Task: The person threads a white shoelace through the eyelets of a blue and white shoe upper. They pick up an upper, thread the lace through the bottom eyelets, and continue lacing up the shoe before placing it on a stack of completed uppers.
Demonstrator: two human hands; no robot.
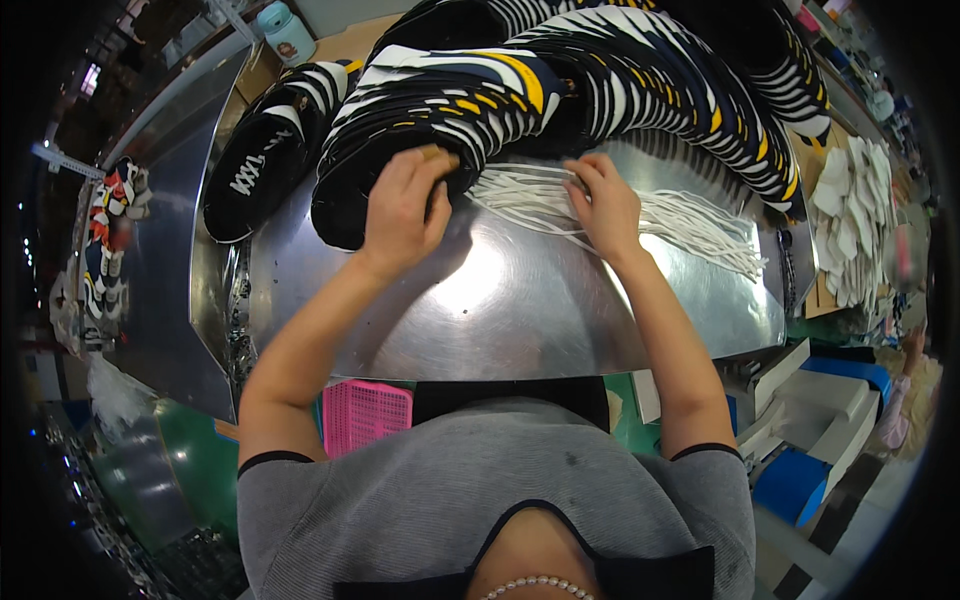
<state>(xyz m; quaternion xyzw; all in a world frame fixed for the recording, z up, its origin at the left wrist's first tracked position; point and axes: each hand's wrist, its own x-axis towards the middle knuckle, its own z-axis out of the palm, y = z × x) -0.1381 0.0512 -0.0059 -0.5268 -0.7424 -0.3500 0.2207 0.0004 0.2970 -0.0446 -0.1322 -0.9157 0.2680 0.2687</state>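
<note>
White laces run from centre to right of frame, sloping down rightward. Left hand and right hand point upward, fingers half-curled; any grip unclear.

a metal table bears white laces and, seemingly, shoe uppers.

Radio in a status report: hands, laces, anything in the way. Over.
Left hand at striped shoe-upper stack, grip unclear. Right hand at white laces, grip unclear. Laces bunched on metal table. Right hand partly covers them.
</note>
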